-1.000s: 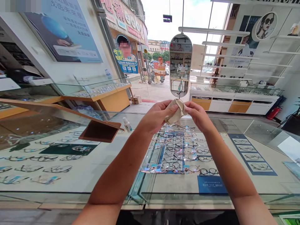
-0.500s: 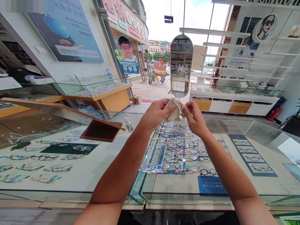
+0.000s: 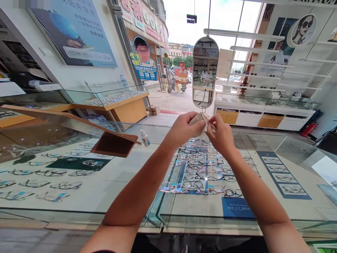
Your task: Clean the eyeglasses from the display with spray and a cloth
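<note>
A person's two bare hands meet over a glass worktop (image 3: 263, 144) in an eyewear shop, working a small cloth (image 3: 198, 121) between them. The cloth is held in the air above the middle of the worktop's far edge, just below an oval mirror (image 3: 205, 70) that stands beyond it.

The cloth's long axis runs roughly level from left to right, from one hand to the other, and its narrowed end points at the right hand. It is pale beige, soft and matt, bunched into a rumpled wad with folds showing along its top. What it wraps, if anything, is hidden.

The left hand (image 3: 184, 129) is clamped on the cloth, thumb on top and fingers curled beneath. The right hand (image 3: 221, 135) is pinched tight at the cloth's right end, thumb and fingertips pressed together and touching the left hand's thumb.

Against the frame a second ago, the hands have drawn closer together and the cloth is more tightly gathered. The loose flap that hung below the hands is gone from sight.

Rows of glasses (image 3: 202, 170) lie under the glass beneath the forearms. A small white bottle (image 3: 144, 137) stands on the worktop to the left of the hands. A brown panel (image 3: 113, 144) rests near it, towards the left edge.
</note>
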A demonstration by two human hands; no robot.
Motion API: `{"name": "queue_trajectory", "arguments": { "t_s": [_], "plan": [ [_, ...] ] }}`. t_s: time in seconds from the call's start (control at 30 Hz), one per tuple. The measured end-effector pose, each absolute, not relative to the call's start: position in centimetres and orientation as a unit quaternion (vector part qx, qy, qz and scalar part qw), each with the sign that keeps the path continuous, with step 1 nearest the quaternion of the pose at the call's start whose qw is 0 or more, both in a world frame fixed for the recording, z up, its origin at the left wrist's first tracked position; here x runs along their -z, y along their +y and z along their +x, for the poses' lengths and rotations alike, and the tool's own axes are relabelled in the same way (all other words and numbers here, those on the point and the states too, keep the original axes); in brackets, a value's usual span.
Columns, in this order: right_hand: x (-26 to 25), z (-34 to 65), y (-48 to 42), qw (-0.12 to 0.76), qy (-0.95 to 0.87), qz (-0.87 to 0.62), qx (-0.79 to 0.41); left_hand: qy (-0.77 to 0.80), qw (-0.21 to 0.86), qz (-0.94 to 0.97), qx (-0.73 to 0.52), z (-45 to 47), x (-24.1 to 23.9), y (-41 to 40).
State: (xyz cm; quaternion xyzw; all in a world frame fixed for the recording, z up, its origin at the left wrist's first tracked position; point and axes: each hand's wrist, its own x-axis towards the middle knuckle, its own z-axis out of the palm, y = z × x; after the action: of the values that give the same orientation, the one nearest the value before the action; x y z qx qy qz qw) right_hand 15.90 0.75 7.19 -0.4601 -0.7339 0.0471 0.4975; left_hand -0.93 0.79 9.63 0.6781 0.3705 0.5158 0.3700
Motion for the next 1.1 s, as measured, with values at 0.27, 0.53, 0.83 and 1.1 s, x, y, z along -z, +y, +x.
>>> {"name": "queue_trajectory", "arguments": {
  "t_s": [0.27, 0.53, 0.83, 1.1],
  "plan": [
    [-9.2, 17.5, -0.4, 0.42, -0.777, -0.467, -0.038, 0.394, 0.339, 0.707, -0.479, -1.3, -10.0, 0.6],
    [-9.8, 18.1, 0.0, 0.58, -0.674, -0.361, -0.282, 0.341, 0.41, 0.708, -0.463, -1.4, -10.1, 0.5],
    [-8.7, 17.3, 1.3, 0.587, -0.557, -0.283, -0.515, 0.313, 0.492, 0.711, -0.393, -1.3, -9.6, 1.2],
    [-8.5, 16.7, 1.1, 0.552, -0.494, -0.25, -0.624, 0.286, 0.527, 0.732, -0.323, -1.9, -9.7, 1.7]
  ]
}}
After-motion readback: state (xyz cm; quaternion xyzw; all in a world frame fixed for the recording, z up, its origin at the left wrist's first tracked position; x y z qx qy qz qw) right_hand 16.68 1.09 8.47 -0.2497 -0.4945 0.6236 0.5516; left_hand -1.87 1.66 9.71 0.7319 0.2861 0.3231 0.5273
